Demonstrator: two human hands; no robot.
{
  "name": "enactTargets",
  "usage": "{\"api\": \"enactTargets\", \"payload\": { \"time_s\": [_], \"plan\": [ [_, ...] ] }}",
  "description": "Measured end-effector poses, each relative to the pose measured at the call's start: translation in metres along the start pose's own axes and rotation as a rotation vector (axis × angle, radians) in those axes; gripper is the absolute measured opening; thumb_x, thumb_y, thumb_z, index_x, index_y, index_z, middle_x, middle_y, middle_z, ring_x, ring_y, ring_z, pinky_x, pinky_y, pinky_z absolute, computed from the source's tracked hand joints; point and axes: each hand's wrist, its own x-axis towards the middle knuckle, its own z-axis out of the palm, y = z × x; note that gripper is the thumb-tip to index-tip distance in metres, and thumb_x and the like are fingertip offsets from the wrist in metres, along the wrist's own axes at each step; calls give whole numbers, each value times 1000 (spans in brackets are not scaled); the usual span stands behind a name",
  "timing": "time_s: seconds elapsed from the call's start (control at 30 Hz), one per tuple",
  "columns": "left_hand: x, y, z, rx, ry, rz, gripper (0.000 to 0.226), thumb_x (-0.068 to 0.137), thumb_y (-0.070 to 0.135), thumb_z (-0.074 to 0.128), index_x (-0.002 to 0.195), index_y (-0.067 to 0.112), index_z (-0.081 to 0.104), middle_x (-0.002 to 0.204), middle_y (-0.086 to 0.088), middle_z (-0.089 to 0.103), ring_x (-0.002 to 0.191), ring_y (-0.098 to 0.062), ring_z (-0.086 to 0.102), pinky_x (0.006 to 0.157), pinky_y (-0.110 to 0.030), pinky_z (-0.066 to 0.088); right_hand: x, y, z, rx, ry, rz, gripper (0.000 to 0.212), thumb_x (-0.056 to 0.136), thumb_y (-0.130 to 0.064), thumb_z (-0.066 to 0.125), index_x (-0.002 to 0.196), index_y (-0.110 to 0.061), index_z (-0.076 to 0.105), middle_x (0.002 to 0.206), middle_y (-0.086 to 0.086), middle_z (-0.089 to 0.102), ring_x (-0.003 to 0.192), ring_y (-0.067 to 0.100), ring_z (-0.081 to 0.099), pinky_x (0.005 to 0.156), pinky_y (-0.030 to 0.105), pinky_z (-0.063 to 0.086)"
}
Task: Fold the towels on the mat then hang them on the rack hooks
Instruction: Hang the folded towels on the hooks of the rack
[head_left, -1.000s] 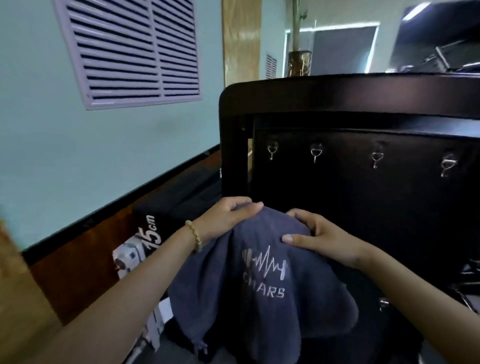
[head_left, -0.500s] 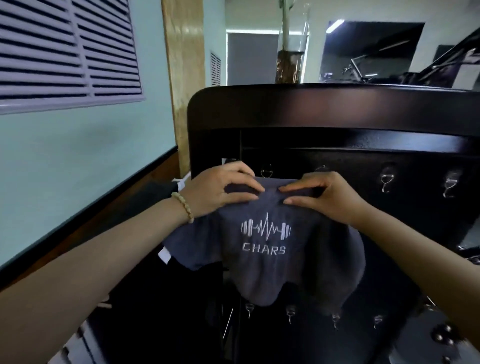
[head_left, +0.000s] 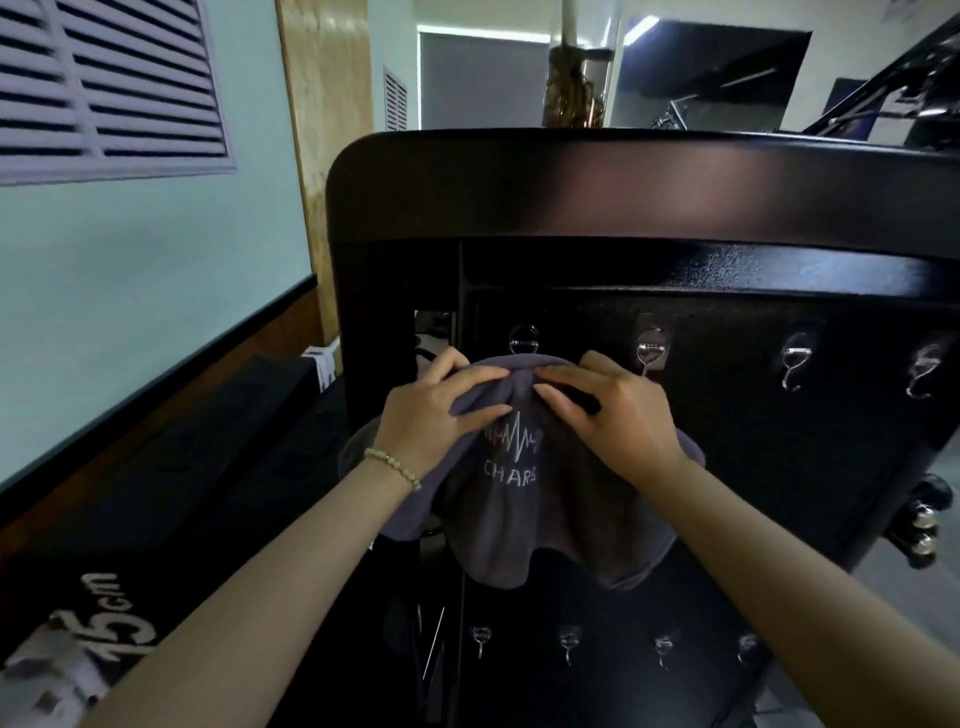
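Note:
A grey towel (head_left: 524, 525) with a white "CHARS" logo hangs in front of the black rack (head_left: 675, 208). My left hand (head_left: 436, 415) and my right hand (head_left: 613, 410) pinch its top edge side by side. That edge sits right below the leftmost upper hook (head_left: 523, 339), whose lower end is hidden behind the cloth. Three more silver hooks in the upper row are bare, the nearest (head_left: 649, 353) just beside my right hand. The towel's lower part droops loose below my wrists.
A lower row of small hooks (head_left: 569, 644) runs across the rack panel. A black box marked "15cm" (head_left: 119, 634) lies at the left along the pale green wall. Dumbbell ends (head_left: 919, 530) show at the right.
Both hands have lifted the towel from below the rack panel up to the upper hook row and drawn closer together on its top edge. The view has moved nearer to the rack.

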Motion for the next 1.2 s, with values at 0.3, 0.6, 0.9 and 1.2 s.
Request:
{"api": "enactTargets", "payload": {
  "time_s": [0.3, 0.6, 0.9, 1.2],
  "plan": [
    [-47, 23, 22, 204, 67, -180, 72, 84, 73, 36, 123, 17, 58, 121, -1, 47, 106, -15, 40, 92, -33, 40, -42, -20, 29, -170, 62, 33, 49, 94, -47, 44, 124, -12, 62, 120, 6, 52, 109, 19, 45, 91, 30, 34],
    [-58, 47, 16, -388, -199, -441, 78, 73, 55, 69, 140, 35, 33, 134, 17, 41, 123, 1, 39, 95, -13, 36, -46, -45, 16, 436, -101, 374, 53, 89, -55, 47, 131, -22, 52, 125, -16, 50, 108, -7, 50, 84, 6, 41],
    [-79, 58, 26, -654, -282, -570, 77, 67, 52, 71, 126, 35, 24, 120, 24, 47, 105, 16, 52, 81, -13, 49, -58, -44, 12, 870, -91, 477, 37, 84, -23, 71, 116, -14, 54, 111, -2, 62, 104, 4, 60, 86, 17, 48],
    [-116, 33, 35, -370, -160, -677, 72, 69, 56, 72, 126, 21, 44, 119, 8, 56, 107, -6, 57, 85, -24, 49, -68, -39, 34, 678, -170, 439, 61, 81, -40, 72, 130, -28, 37, 126, -12, 53, 112, -1, 54, 90, 26, 51]
  ]
}}
